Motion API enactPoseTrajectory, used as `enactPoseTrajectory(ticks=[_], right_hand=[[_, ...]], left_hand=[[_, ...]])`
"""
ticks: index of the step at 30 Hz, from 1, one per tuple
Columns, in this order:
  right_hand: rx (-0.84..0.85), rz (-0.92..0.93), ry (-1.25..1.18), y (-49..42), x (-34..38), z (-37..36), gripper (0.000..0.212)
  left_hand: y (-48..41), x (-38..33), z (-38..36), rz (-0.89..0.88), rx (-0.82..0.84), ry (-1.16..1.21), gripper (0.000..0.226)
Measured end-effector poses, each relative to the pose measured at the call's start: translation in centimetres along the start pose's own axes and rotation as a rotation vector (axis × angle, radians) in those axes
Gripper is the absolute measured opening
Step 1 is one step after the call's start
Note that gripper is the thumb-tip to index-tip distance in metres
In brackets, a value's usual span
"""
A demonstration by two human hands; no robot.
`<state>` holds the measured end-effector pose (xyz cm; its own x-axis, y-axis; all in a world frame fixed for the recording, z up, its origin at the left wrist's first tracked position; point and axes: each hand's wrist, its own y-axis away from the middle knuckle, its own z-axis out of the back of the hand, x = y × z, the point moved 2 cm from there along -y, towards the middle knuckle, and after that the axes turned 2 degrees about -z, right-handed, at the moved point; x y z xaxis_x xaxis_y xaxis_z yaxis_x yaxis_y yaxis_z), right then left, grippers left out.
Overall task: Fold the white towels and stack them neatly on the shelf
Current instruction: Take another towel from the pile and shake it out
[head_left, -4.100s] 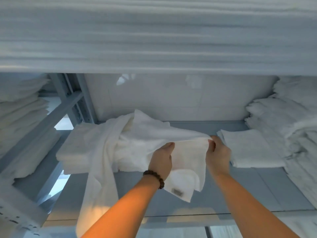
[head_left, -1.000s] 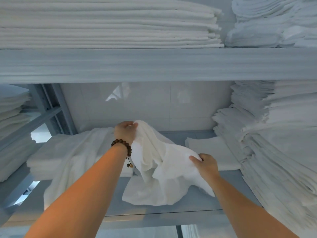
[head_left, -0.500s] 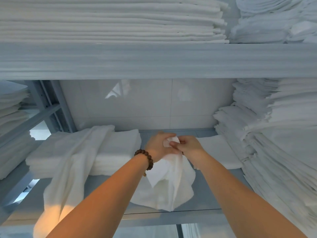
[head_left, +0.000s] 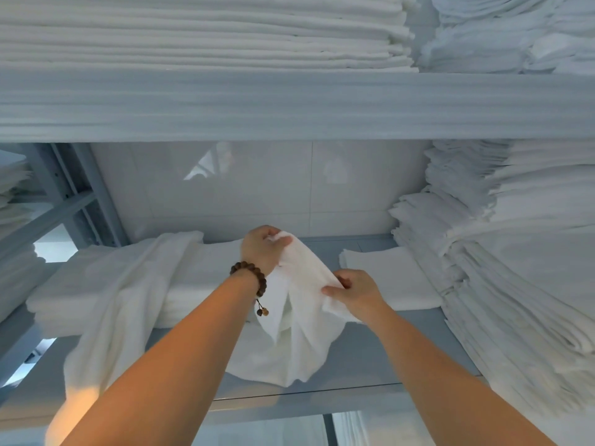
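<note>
Towel (head_left: 299, 317) held bunched above the shelf (head_left: 370, 365), not yet folded.
Left hand (head_left: 262, 249) grips its top end; right hand (head_left: 354, 292) pinches an edge lower down; the tail rests near the shelf's front edge. Judged light, limp and unbreakable: take it by two corners, or it sags.

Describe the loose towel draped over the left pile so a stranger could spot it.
Look at the lower shelf, under the upper board. On its left end sits a pile of folded towels, and the loose towel lies across it, spilling over the shelf's front edge. Unlike the other unfolded towel, gripped by the left hand and right hand, nobody holds it.
</note>
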<state>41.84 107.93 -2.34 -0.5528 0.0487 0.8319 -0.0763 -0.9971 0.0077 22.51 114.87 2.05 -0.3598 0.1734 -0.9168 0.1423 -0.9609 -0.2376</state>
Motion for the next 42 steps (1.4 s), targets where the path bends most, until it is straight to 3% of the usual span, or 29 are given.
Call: enactPoseTrajectory(ticks=[2,6,12,20,23,26,28,30,32,35,39,42], right_hand=[[-0.024,-0.05,0.051,0.2,-1.8,0.3,0.017],[-0.104,-0.139,-0.03,0.7,-4.0,0.9,0.038],[-0.139,-0.123,-0.296,-0.3,-1.1,-0.2,0.007],[-0.336,-0.114,-0.521,-1.6,3.7,-1.0,0.007],[-0.309,-0.085,-0.602,-1.3,4.9,-2.0,0.005],[-0.218,-0.107,-0.647,-1.1,5.1,-2.2,0.019],[-0.112,-0.081,-0.744,-0.8,5.2,-2.4,0.022],[-0.091,-0.044,-0.679,-0.7,5.2,-2.5,0.021],[-0.167,-0.053,-0.564,-0.9,5.1,-2.5,0.016],[-0.266,-0.091,-0.608,-1.2,4.9,-2.0,0.01],[-0.067,0.0,-0.836,-0.7,5.2,-2.1,0.013],[0.016,0.031,-0.858,-0.5,5.1,-2.0,0.015]], left_hand=[[-0.8,0.9,1.3,0.059,-0.076,0.044,0.012],[-1.3,3.1,2.6,0.176,-0.131,0.134,0.012],[0.4,3.8,1.2,0.258,0.033,0.339,0.029],[3.6,0.5,-0.4,0.165,0.381,0.383,0.021],[4.4,-0.1,-0.9,0.11,0.44,0.288,0.018],[4.4,0.0,-1.0,-0.022,0.458,0.136,0.021],[4.2,0.2,-0.8,-0.126,0.354,0.014,0.016],[3.9,0.2,-0.7,-0.176,0.233,-0.062,0.011],[3.7,0.0,-0.9,-0.225,0.215,-0.048,0.014],[3.3,-0.8,-1.0,-0.356,0.222,-0.087,0.023],[3.0,-1.7,-1.1,-0.353,0.257,0.014,0.018],[3.3,-1.7,-1.2,-0.323,0.276,0.039,0.018]])
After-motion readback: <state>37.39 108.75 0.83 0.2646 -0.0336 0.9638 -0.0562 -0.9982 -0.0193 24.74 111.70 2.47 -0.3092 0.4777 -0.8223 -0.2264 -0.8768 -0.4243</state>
